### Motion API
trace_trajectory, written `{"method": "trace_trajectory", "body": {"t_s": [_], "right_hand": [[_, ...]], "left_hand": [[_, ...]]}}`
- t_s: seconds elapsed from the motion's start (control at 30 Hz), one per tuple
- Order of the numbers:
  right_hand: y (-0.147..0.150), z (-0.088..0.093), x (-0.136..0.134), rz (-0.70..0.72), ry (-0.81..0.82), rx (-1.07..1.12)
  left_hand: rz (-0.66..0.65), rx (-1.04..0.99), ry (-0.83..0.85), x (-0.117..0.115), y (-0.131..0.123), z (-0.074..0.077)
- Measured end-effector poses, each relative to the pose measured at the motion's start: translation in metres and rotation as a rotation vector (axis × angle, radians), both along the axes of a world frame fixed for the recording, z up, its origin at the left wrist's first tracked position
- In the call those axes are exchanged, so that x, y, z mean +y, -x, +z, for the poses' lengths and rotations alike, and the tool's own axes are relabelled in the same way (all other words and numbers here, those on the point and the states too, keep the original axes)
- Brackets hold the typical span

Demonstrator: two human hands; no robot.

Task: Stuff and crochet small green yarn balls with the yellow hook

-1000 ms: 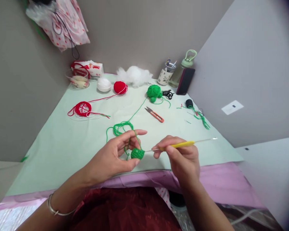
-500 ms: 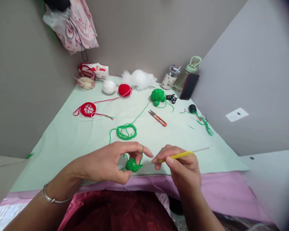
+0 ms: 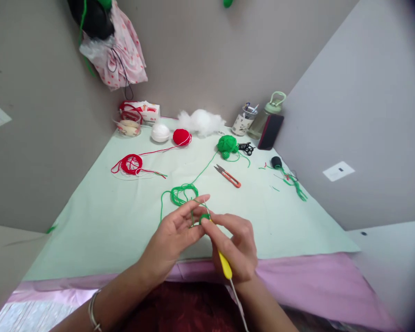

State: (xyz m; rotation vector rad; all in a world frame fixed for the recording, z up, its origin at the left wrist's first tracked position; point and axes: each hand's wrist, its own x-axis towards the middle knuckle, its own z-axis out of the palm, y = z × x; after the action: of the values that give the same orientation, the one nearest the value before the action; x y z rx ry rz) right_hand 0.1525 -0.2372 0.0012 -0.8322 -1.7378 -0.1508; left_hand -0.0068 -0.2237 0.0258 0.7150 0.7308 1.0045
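My left hand [image 3: 174,235] pinches a small green crochet piece [image 3: 204,217] between thumb and fingers, with green yarn running over its index finger. My right hand [image 3: 237,246] grips a yellow-handled crochet hook [image 3: 224,265], its tip pushed into the green piece and its handle pointing down toward me. The two hands meet above the near edge of the pale green table cover [image 3: 100,212]. A loose coil of green yarn [image 3: 183,192] lies just beyond them and leads to a green yarn ball [image 3: 227,144].
Orange thread snips [image 3: 228,175] lie mid-table. A red yarn tangle [image 3: 131,163], a red ball [image 3: 181,136], a white ball [image 3: 159,133], white stuffing [image 3: 200,121], a pen cup [image 3: 244,121], a bottle [image 3: 268,113] and a phone [image 3: 270,132] stand along the back. Walls close both sides.
My right hand has turned the hook from pointing right to pointing down toward me, and has moved in against the left hand. The green piece has risen slightly.
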Motion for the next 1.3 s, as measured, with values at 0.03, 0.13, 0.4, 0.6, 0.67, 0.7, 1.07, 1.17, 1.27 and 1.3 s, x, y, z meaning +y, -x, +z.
{"method": "trace_trajectory", "body": {"t_s": [0.03,0.13,0.4,0.6,0.67,0.7,1.07,1.17,1.27,1.3], "right_hand": [[0.002,-0.002,0.001,0.015,-0.003,0.037],[0.004,0.003,0.005,0.074,0.106,0.258],[-0.015,0.017,0.003,0.223,0.361,0.468],[-0.026,0.021,0.011,0.320,0.560,0.685],[-0.028,0.023,0.014,0.398,0.624,0.725],[-0.027,0.023,0.015,0.441,0.655,0.733],[-0.010,0.015,0.007,0.400,0.550,0.530],[-0.011,0.014,0.012,0.504,0.610,0.640],[-0.012,0.016,0.015,0.606,0.702,0.770],[-0.012,0.018,0.015,0.622,0.741,0.804]], "left_hand": [[-0.007,-0.046,0.024,-0.001,-0.001,0.000],[-0.060,-0.130,0.048,-0.002,-0.001,0.002],[-0.072,-0.114,0.014,0.004,0.006,0.004],[-0.145,-0.003,0.024,0.007,0.017,0.001],[-0.191,-0.023,-0.003,0.007,0.018,0.001],[-0.206,-0.037,-0.023,0.007,0.017,0.002],[-0.036,0.058,-0.119,0.004,0.006,0.001],[0.030,0.212,-0.173,0.002,0.005,0.005],[0.048,0.333,-0.228,0.002,0.006,0.007],[0.044,0.356,-0.243,0.002,0.006,0.008]]}}
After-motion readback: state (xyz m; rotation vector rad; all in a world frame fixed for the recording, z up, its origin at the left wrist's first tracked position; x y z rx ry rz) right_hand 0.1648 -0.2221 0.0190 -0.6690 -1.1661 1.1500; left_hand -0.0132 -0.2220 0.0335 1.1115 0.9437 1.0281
